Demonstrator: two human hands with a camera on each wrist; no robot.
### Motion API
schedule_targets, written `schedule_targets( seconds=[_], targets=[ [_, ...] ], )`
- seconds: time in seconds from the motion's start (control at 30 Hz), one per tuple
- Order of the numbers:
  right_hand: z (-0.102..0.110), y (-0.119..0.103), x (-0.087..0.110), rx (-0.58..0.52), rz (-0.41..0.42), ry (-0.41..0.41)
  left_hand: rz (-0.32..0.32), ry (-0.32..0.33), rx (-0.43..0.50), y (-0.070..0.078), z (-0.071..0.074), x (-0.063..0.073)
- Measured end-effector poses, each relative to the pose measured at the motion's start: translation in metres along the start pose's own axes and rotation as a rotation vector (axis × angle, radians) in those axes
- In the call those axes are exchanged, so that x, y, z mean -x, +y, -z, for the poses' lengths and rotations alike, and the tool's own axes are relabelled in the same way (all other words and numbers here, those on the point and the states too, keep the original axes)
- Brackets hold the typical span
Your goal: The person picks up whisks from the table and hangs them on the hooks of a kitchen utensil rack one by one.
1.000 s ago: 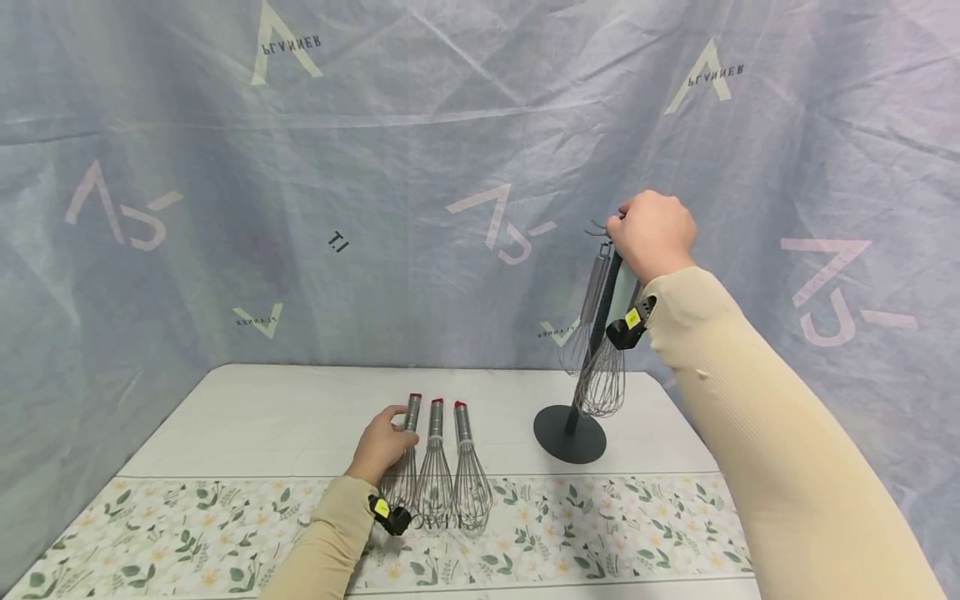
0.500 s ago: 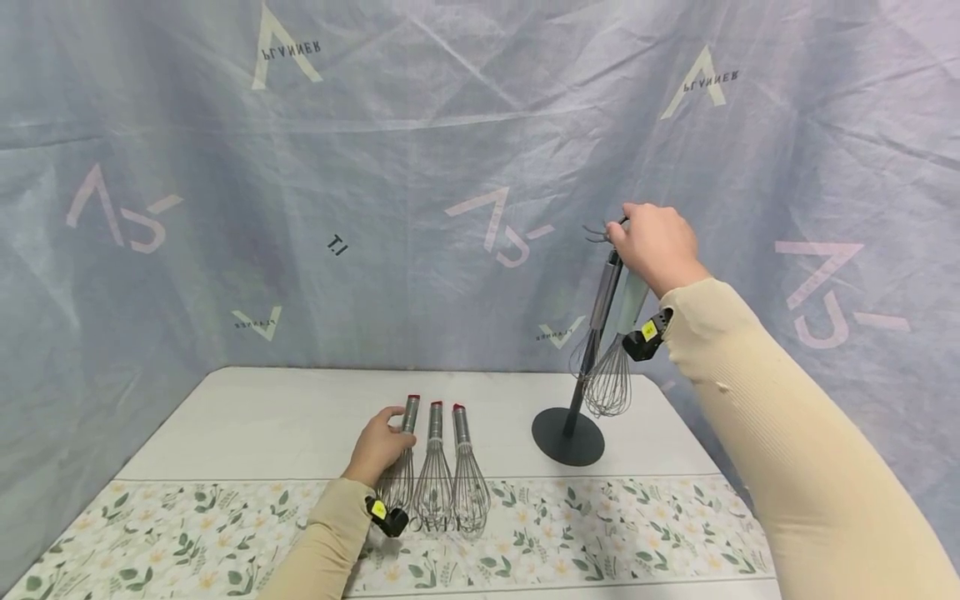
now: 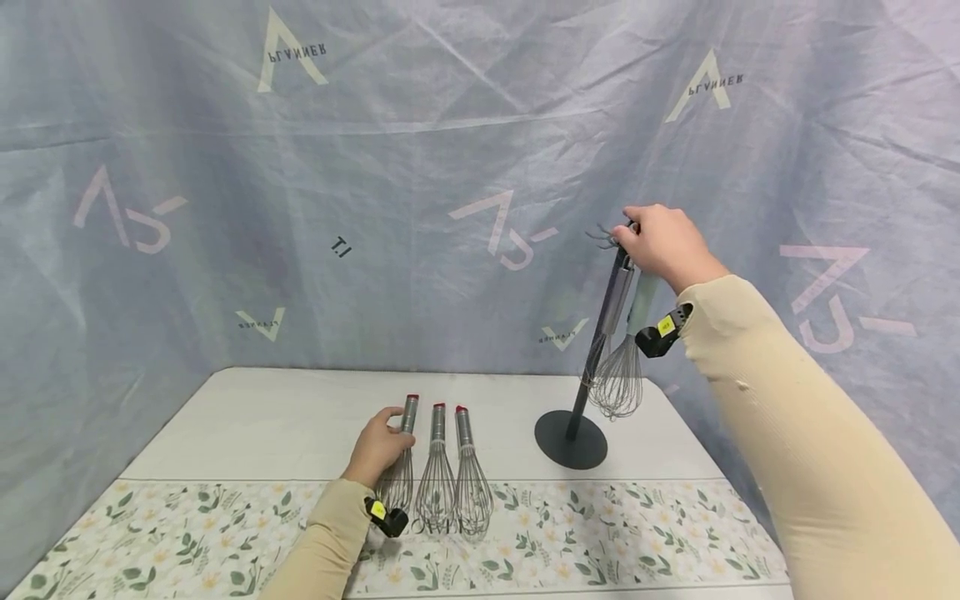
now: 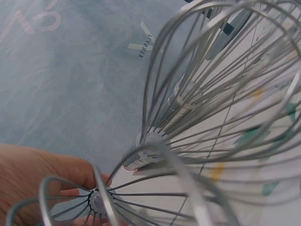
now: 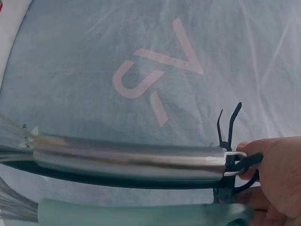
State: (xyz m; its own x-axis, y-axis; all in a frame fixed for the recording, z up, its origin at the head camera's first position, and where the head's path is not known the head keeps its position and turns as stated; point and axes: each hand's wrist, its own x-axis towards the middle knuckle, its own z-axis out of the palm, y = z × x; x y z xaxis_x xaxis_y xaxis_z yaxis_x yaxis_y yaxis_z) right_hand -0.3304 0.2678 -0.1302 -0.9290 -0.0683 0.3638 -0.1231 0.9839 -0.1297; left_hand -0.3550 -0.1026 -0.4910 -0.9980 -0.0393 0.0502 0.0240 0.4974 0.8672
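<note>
My left hand (image 3: 381, 447) holds the handle of the leftmost whisk (image 3: 410, 414) on the table, thumb on one side and fingers on the other. Two more steel whisks with red-tipped handles, a middle whisk (image 3: 438, 423) and a right one (image 3: 465, 427), lie beside it. At the right, my right hand (image 3: 667, 242) grips the hooked top of a black utensil stand (image 3: 572, 440). From its hooks hang a metal-handled whisk (image 5: 131, 160) and a whisk with a pale green handle (image 5: 136, 214). The right fingertips are partly hidden behind the hooks.
Bare hooks (image 3: 600, 237) stick out to the left of the stand's top. A white table (image 3: 300, 417) carries a floral cloth strip (image 3: 187, 533) along its front. Behind it hangs a grey-blue printed curtain (image 3: 390, 183).
The hanging whisks have swung rightward round the stand as its top turns under my right hand, which has shifted right and slightly down. My left hand stays almost still on its whisk.
</note>
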Motion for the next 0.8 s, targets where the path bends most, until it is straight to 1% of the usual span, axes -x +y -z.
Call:
schedule_targets(
  seconds=[0.4,0.6,0.8],
  targets=[
    [0.005,0.007,-0.001,-0.073,0.014,-0.081,-0.003,0.007,-0.007,0.001,0.003,-0.002],
    [0.008,0.011,-0.001,-0.080,0.022,-0.117,-0.012,0.020,0.000,-0.002,0.003,-0.001],
    [0.010,0.012,0.000,-0.075,0.015,-0.146,-0.017,0.042,0.031,0.001,0.002,-0.003]
  ],
)
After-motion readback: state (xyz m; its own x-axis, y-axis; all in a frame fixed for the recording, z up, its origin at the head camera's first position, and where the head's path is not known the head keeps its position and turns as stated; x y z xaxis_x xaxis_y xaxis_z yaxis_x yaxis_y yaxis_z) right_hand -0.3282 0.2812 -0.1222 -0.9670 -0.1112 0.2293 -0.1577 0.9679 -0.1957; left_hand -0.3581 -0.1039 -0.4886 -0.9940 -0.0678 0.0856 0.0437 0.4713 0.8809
